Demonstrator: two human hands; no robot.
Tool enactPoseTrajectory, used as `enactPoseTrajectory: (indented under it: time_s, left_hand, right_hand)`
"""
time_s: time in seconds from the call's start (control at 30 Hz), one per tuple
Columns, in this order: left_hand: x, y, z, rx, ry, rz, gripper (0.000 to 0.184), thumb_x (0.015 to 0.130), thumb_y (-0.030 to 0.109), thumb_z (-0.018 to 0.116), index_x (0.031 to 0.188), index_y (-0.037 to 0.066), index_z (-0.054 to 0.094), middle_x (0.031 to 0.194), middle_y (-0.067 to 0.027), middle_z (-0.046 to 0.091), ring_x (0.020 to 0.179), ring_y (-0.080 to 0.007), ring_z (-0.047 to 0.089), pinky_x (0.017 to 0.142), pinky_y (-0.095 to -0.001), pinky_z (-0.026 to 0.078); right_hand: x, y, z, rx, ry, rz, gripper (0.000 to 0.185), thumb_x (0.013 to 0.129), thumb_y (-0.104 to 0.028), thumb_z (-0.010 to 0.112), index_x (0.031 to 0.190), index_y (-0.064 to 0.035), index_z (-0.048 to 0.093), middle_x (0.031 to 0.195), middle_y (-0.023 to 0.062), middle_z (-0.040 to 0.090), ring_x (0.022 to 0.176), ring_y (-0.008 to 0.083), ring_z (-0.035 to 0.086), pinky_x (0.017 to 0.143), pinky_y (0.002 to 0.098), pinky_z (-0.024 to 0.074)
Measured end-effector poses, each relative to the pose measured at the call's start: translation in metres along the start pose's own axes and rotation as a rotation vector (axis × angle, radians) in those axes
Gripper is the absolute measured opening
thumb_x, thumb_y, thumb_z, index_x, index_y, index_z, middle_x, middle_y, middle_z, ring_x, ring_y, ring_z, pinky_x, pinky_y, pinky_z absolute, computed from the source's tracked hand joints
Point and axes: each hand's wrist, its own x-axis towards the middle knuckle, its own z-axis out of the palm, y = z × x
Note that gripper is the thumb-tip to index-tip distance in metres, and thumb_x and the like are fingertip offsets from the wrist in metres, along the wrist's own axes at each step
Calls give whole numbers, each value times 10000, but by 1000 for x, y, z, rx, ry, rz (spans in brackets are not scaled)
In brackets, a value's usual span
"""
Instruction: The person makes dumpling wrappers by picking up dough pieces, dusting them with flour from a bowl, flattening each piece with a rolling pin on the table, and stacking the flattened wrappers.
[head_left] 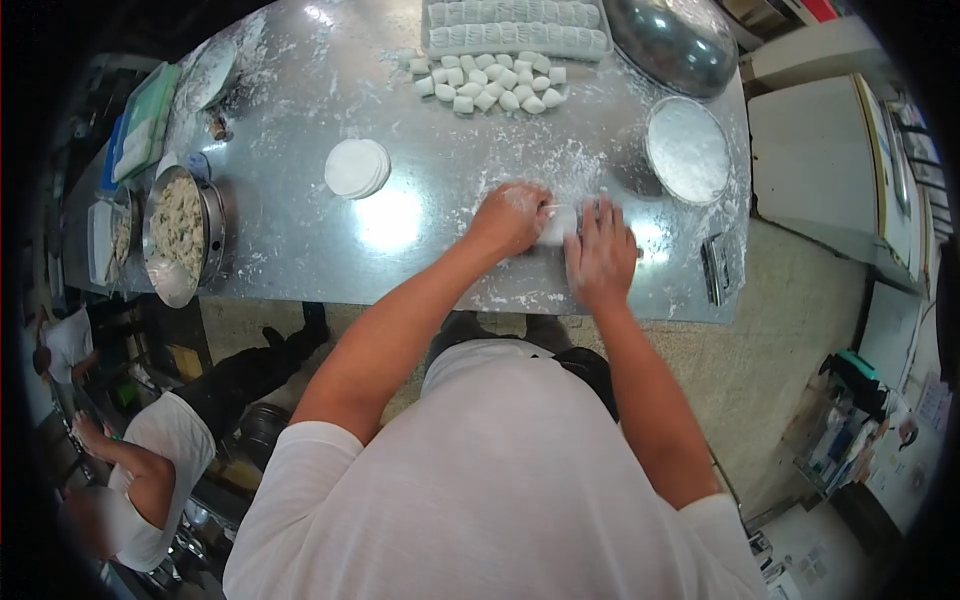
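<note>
My left hand [508,220] is closed, its fingers gripping the edge of a small white dough wrapper [558,226] on the floured steel table [450,265]. Just right of the wrapper, my right hand [603,250] lies flat with its fingers stretched out. What is beneath that palm is hidden; a small end of something shows at its right side. To the left is a stack of round dough wrappers [356,168]. Several cut dough pieces [487,82] lie beyond my hands.
A tray [515,47] of dumplings in rows stands at the back, beside a big metal bowl [675,42]. A bowl of flour [688,150] is at right, near a metal tool [716,269]. Bowl of filling [180,225] sits left. Two other people are at lower left.
</note>
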Motion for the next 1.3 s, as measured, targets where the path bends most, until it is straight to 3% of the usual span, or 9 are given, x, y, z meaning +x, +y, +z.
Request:
enactPoseTrajectory:
  time_s: [0.13, 0.33, 0.53, 0.6, 0.7, 0.87, 1.0, 1.07, 1.3]
  left_hand:
    - [-22, 7, -15, -348, -267, -325, 234, 919, 224, 621, 1043, 30, 665, 980, -206, 694, 955, -399, 663, 880, -478, 511]
    - [5, 2, -3, -118, 69, -48, 257, 923, 206, 618, 1108, 36, 675, 1041, -212, 697, 984, -409, 655, 904, -486, 505]
    - [-10, -2, -2, -35, 45, -4, 249, 905, 200, 643, 1091, 37, 670, 986, -195, 681, 963, -393, 649, 875, -466, 507]
    - [-24, 8, -13, -359, -222, -360, 256, 890, 190, 641, 1092, 32, 648, 976, -196, 679, 948, -388, 652, 834, -455, 512]
    - [-24, 13, -12, -283, -211, -283, 285, 881, 193, 647, 1119, 36, 632, 1030, -199, 690, 980, -378, 663, 852, -464, 510]
    - [1, 1, 4, -53, -8, -39, 254, 907, 191, 648, 1118, 48, 657, 1093, -195, 697, 1028, -389, 655, 944, -475, 497]
    - [-11, 6, -6, -2, -19, -78, 241, 897, 171, 659, 1101, 44, 657, 1057, -190, 699, 1000, -379, 661, 921, -454, 502]
    - [-23, 12, -14, -365, -189, -418, 240, 881, 142, 661, 1100, 43, 650, 1015, -186, 695, 953, -363, 667, 882, -435, 508]
    - [-7, 11, -4, -111, -51, -148, 326, 889, 168, 643, 1197, 62, 655, 1064, -198, 701, 1006, -376, 667, 902, -444, 512]
  right_hand:
    - [-29, 7, -11, 12, -8, -67, 635, 917, -420, 605, 1415, -30, 547, 1494, 238, 481, 1377, 416, 452, 1086, 540, 343]
    - [91, 9, 13, -71, 73, 61, 684, 959, -508, 513, 1457, -39, 506, 1533, 239, 429, 1439, 392, 382, 1180, 547, 272]
    - [-25, 10, -3, 30, -43, -7, 677, 931, -459, 579, 1442, -20, 511, 1503, 242, 470, 1413, 413, 414, 1142, 550, 291]
    - [-52, 14, -4, 62, 4, -66, 668, 914, -443, 606, 1424, -19, 528, 1489, 235, 491, 1391, 422, 436, 1111, 542, 315]
    - [22, 2, -8, -44, -155, 33, 697, 923, -470, 586, 1466, -44, 490, 1521, 218, 457, 1414, 397, 411, 1168, 539, 274]
    - [71, 1, 1, -56, 4, 61, 664, 964, -480, 525, 1466, -47, 489, 1558, 215, 403, 1456, 374, 353, 1206, 530, 234]
    - [-25, 7, -6, 18, -78, 7, 653, 926, -472, 577, 1427, -55, 540, 1498, 196, 491, 1420, 376, 410, 1166, 534, 281]
    - [-62, 14, -6, 64, -18, -53, 638, 904, -471, 602, 1398, -68, 571, 1466, 185, 529, 1401, 375, 437, 1146, 531, 299]
    - [69, 3, -1, -66, -27, 44, 672, 967, -484, 532, 1491, -70, 462, 1576, 202, 382, 1454, 375, 360, 1176, 542, 274]
